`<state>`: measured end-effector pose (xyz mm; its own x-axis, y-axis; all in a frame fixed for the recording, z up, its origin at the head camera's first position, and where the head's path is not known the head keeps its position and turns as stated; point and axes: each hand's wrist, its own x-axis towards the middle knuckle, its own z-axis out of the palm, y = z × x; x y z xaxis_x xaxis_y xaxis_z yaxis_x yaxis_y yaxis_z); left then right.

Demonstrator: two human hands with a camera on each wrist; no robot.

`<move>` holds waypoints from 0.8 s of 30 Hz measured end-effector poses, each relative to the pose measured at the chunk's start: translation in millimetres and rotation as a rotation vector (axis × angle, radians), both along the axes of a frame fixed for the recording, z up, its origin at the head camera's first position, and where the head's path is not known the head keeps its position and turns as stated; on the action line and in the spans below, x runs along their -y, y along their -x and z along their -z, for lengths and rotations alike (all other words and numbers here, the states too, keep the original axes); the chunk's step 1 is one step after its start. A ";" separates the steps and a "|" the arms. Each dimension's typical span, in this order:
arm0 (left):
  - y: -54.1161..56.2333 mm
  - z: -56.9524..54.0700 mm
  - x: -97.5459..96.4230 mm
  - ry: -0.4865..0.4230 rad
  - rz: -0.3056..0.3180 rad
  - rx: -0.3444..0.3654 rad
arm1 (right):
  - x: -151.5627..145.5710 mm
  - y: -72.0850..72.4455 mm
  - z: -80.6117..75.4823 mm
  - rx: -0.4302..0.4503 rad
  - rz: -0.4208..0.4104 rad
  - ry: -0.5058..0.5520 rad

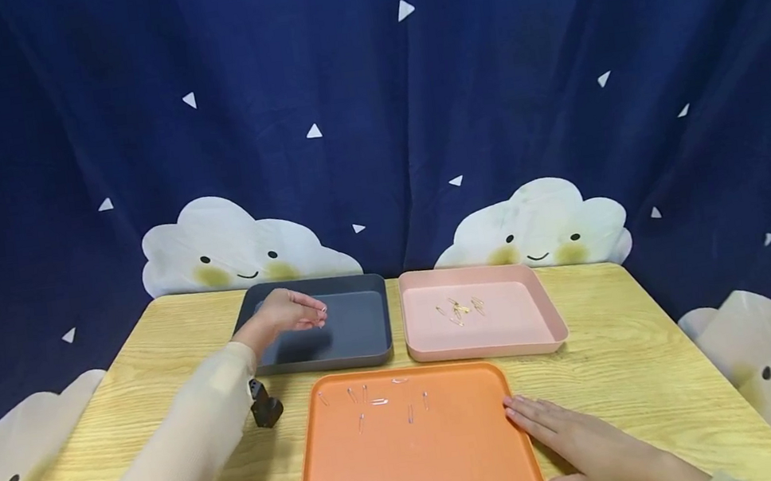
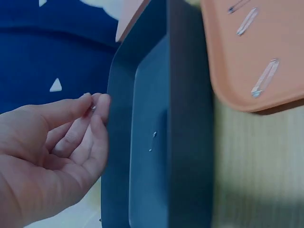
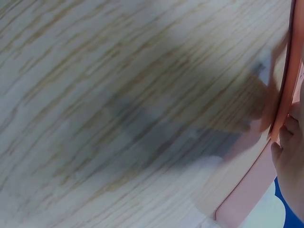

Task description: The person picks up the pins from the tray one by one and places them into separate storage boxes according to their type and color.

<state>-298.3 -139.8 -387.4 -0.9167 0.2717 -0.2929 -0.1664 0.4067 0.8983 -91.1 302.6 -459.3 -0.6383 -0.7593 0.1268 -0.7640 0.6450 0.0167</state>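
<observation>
Above the dark grey tray (image 1: 371, 358), my left hand (image 1: 291, 313) pinches a small silver safety pin (image 2: 93, 108) between thumb and fingertips; most of the pin is hidden by the fingers. In the left wrist view, one silver safety pin (image 2: 153, 141) lies on that tray's floor. The orange tray (image 1: 415, 477) in front holds several silver safety pins (image 1: 380, 402) scattered across its far part. My right hand (image 1: 584, 445) rests with extended fingers at the orange tray's right rim, fingertips on the edge and thumb nearer the front.
A pink tray (image 1: 546, 309) with several gold safety pins (image 1: 457, 309) stands at the back right, beside the grey tray. A small black object (image 1: 265, 406) shows under the left wrist. Behind the wooden table (image 1: 606, 334) hangs a dark blue curtain (image 1: 370, 114) with clouds.
</observation>
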 end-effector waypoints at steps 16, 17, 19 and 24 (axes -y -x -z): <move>27.5 3.9 6.5 0.200 0.105 0.162 | 0.0 0.6 1.2 0.019 0.007 0.014; 32.6 8.5 7.7 0.207 0.106 0.177 | -0.1 0.4 1.2 0.023 0.008 0.017; 55.9 30.7 15.3 0.197 0.124 0.238 | -0.2 0.0 0.8 0.031 0.014 0.017; 149.6 126.4 47.4 0.253 0.206 0.419 | 1.0 -0.3 -0.2 0.054 0.042 0.005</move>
